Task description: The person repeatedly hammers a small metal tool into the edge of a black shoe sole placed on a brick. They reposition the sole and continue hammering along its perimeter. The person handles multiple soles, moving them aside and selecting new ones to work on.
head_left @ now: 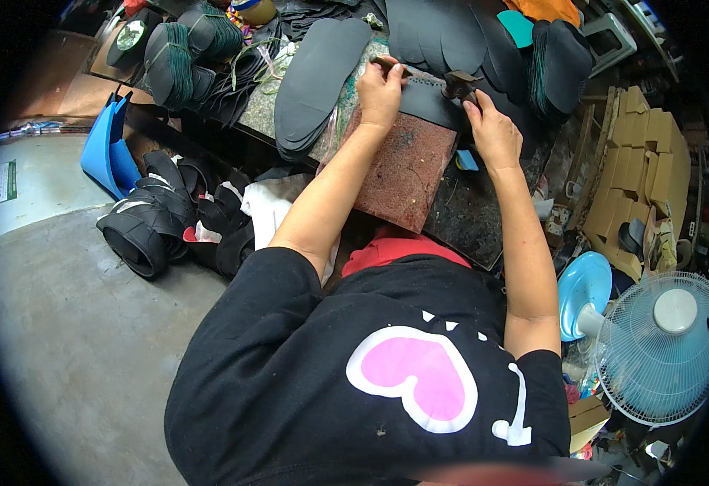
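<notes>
My left hand [380, 95] is closed around a short, dark metal tool [389, 65], maybe a punch; its lower end is hard to make out. My right hand [496, 136] grips a hammer [460, 83], whose dark head is just right of that tool. Between and below the two hands lies a dark grey sole piece [429, 104] with a row of small marks along its far edge. It rests on a reddish-brown board [399, 166]. To the left of my left hand is a stack of dark grey soles [320, 85].
More grey soles [435, 36] spread across the far bench. Soles tied with green cord [168, 63] lie far left, another corded bundle [561, 69] far right. Black strapped pieces [156, 215] are heaped on the left floor. A fan [658, 348] and cardboard boxes [634, 174] stand right.
</notes>
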The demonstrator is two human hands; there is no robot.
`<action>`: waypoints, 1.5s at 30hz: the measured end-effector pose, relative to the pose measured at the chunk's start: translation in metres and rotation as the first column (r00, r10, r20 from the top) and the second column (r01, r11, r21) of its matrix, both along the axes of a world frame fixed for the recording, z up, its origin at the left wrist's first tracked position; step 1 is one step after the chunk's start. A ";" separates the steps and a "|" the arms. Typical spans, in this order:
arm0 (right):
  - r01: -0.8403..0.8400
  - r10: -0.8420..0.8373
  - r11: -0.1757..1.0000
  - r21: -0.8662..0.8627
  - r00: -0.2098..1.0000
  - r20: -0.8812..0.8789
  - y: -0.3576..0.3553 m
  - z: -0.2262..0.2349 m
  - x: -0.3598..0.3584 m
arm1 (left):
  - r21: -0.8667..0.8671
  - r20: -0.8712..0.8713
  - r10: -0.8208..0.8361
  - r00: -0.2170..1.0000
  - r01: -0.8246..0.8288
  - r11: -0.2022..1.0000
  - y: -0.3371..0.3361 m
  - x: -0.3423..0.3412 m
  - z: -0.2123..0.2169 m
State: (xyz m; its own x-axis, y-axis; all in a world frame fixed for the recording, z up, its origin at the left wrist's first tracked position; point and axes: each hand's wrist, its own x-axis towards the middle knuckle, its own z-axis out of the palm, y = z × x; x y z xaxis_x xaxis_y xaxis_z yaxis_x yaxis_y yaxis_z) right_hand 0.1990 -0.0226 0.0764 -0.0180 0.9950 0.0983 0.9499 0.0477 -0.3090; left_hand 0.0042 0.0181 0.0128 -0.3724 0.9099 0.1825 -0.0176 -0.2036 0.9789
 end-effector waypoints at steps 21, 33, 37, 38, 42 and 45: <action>-0.056 0.088 0.986 0.158 0.975 -0.203 -0.017 0.046 -0.022 | 0.202 -0.747 0.094 0.659 0.090 0.975 0.003 0.013 0.005; 0.050 -0.041 0.997 0.060 0.989 -0.140 -0.012 0.037 -0.009 | -0.061 -0.245 -0.110 0.963 0.098 0.993 0.008 0.005 -0.010; -0.087 0.212 0.932 0.353 0.918 -0.334 -0.016 0.069 -0.010 | 0.082 -0.556 -0.036 0.830 0.098 0.992 0.009 0.002 -0.005; -0.094 0.274 0.887 0.452 0.895 -0.352 -0.016 0.074 -0.011 | 0.088 -0.593 -0.047 0.804 0.123 0.988 0.009 0.003 -0.004; -0.094 0.367 0.798 0.595 0.859 -0.357 -0.017 0.065 -0.017 | 0.205 -0.722 0.019 0.692 0.188 0.961 0.010 0.011 0.001; 0.043 -0.036 0.999 0.024 0.969 -0.246 -0.018 0.038 -0.013 | 0.165 -0.734 0.027 0.678 0.140 0.976 0.008 0.015 0.000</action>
